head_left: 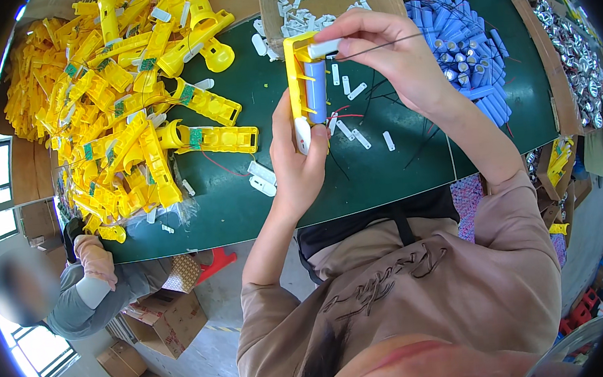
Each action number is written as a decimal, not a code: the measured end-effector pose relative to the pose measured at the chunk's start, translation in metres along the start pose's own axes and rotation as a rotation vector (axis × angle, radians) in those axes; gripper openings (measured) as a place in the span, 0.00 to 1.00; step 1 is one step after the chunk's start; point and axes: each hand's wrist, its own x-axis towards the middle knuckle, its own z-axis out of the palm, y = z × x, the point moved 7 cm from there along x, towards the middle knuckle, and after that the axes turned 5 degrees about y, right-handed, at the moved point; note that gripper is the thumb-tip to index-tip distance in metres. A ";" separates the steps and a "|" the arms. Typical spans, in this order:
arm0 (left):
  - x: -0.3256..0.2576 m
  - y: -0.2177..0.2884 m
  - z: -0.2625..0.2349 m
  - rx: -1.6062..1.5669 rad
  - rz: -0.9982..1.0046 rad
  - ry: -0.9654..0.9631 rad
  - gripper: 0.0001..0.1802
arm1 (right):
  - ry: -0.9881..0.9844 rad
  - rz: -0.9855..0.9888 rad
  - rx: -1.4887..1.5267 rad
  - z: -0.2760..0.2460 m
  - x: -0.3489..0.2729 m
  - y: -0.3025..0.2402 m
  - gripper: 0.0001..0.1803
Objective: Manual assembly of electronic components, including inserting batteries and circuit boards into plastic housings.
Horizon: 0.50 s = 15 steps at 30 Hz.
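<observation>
My left hand (pixel 296 169) is closed round a yellow plastic housing (pixel 294 83), held upright above the green table. Inside the housing lies a blue cylindrical battery cell (pixel 316 95). A white rounded part (pixel 303 134) shows at the housing's lower end, by my left thumb. Between the thumb and fingers of my right hand (pixel 405 63) is a small white plastic piece (pixel 324 48), at the top of the housing above the cell. A thin dark wire runs rightward from beside my right fingers. Whether the white piece is seated cannot be told.
Yellow housings (pixel 110 97), some with green circuit boards, are heaped at left. Blue cells (pixel 461 52) with wires lie at right. A cardboard tray (pixel 270 14) holds white pieces; more white pieces (pixel 361 139) lie loose. Silver cups fill a box (pixel 559 90). Another person (pixel 90 297) sits at left.
</observation>
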 end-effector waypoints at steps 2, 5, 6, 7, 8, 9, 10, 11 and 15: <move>0.001 0.002 0.001 0.026 0.032 0.003 0.27 | 0.068 0.057 0.010 -0.002 0.002 0.004 0.10; 0.001 0.000 0.001 -0.100 -0.051 0.002 0.27 | 0.104 0.011 -0.016 -0.005 0.005 0.008 0.09; 0.002 0.000 0.001 -0.085 -0.062 -0.022 0.26 | 0.106 0.010 -0.016 -0.005 0.006 0.006 0.09; 0.002 -0.001 0.003 -0.070 -0.074 -0.046 0.26 | 0.063 0.012 -0.017 -0.002 0.007 0.005 0.08; 0.001 -0.003 0.003 -0.070 -0.074 -0.047 0.26 | 0.020 0.014 -0.017 0.000 0.007 0.004 0.08; 0.001 -0.005 0.003 -0.092 -0.085 -0.046 0.26 | 0.022 0.014 -0.017 -0.001 0.007 0.004 0.08; 0.001 -0.006 0.004 -0.115 -0.095 -0.046 0.26 | -0.008 0.062 -0.081 -0.002 0.006 0.007 0.08; 0.001 -0.006 0.004 -0.114 -0.094 -0.048 0.26 | -0.038 0.110 -0.145 -0.002 0.005 0.010 0.08; 0.002 -0.004 0.006 -0.130 -0.126 -0.060 0.26 | 0.052 0.054 -0.280 -0.004 0.002 0.019 0.07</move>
